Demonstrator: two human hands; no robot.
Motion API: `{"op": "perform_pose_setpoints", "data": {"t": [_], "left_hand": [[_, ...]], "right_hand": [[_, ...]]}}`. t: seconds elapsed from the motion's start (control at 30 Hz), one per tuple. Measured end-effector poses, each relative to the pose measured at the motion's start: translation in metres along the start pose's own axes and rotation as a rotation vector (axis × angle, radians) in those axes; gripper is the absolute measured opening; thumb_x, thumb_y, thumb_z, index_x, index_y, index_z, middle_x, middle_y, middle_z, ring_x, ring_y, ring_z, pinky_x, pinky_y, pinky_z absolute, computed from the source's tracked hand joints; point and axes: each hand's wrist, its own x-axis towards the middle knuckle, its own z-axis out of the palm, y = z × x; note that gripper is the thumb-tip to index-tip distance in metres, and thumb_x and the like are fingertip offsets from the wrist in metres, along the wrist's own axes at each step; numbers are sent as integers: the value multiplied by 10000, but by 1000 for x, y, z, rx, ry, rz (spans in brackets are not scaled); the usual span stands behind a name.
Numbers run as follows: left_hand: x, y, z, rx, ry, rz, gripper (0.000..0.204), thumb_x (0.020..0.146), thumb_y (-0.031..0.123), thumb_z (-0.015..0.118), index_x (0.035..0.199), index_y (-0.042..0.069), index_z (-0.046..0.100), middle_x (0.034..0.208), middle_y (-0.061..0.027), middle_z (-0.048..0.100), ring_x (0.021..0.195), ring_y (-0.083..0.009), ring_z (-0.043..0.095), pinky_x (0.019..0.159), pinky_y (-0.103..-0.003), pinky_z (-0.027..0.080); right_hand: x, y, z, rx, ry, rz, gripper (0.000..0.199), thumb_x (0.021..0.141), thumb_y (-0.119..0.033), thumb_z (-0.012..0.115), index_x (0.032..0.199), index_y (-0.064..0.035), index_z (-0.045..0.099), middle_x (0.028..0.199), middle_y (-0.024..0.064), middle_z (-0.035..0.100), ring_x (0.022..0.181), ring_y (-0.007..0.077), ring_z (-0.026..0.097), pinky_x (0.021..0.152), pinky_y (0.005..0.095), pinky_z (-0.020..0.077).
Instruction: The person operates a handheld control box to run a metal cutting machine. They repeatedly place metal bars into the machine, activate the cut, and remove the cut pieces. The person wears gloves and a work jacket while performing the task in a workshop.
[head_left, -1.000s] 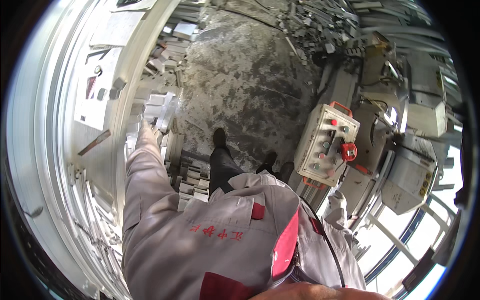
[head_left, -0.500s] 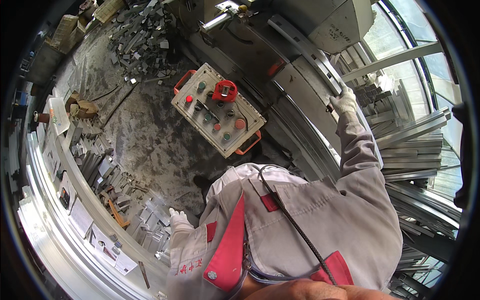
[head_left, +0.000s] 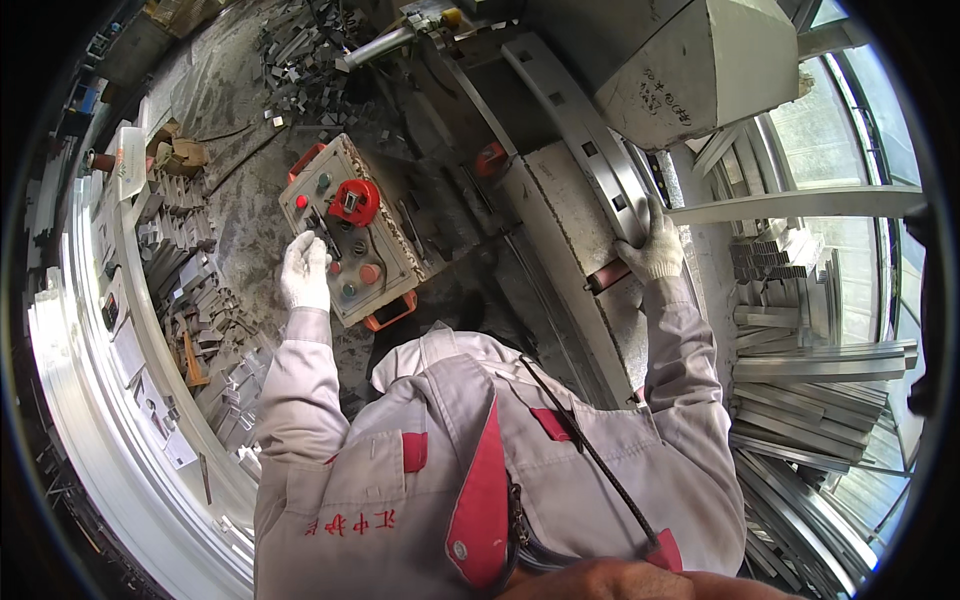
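Observation:
My right hand point(head_left: 655, 245), in a white knit glove, is closed around the near end of a long silver metal profile point(head_left: 590, 150) with square cutouts. That profile lies along the machine bed, close to a short reddish roller point(head_left: 607, 276). My left hand point(head_left: 305, 272), gloved too, hovers at the left edge of a control box point(head_left: 395, 245), fingers stretched out and holding nothing. From this view I cannot tell whether it touches the box. Coloured buttons and orange-red handles are on the box, and a red tape measure point(head_left: 354, 202) rests on top.
Metal offcuts point(head_left: 310, 70) are heaped on the floor ahead. Stacked short pieces point(head_left: 185, 220) and long pale profiles point(head_left: 90, 400) line the left side. At the right, more profiles point(head_left: 820, 365) lie in piles by the windows. A large grey machine housing point(head_left: 700, 80) overhangs the bed.
My left hand has come up from low at my side to the control box. My right hand still grips the profile's end, and the view has shifted.

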Motion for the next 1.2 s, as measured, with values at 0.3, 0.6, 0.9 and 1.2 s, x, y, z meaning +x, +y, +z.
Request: {"op": "perform_pose_setpoints", "data": {"t": [0.3,0.6,0.9,1.2], "left_hand": [[-24,100,269,454,-565,343,637,927,362,787,1471,84,604,1256,-167,754,978,-267,770,940,-405,608],[26,101,395,618,-579,584,986,1006,528,644,1709,88,112,1275,-278,726,1119,-449,730,977,-490,596],[44,104,438,368,-683,35,1006,1025,515,630,1720,138,9,1251,-321,718,1124,-474,722,977,-520,595],[51,109,439,140,-665,-78,1019,1016,427,691,1723,156,9,1334,-280,703,1203,-459,700,1024,-505,580]], "right_hand": [[1,-6,-4,62,121,-93,1100,654,-389,947,1599,-121,454,1221,216,642,1155,412,629,1014,516,546],[66,-75,-13,144,40,-10,887,700,-363,911,1515,-244,581,1272,227,652,1178,430,658,996,519,573],[86,-89,-6,89,63,-41,850,724,-361,894,1508,-218,596,1262,226,653,1148,425,664,967,517,578],[94,-38,-4,752,-121,-14,573,963,-175,711,1505,-30,597,1379,197,681,1253,289,676,1066,384,529]]}}
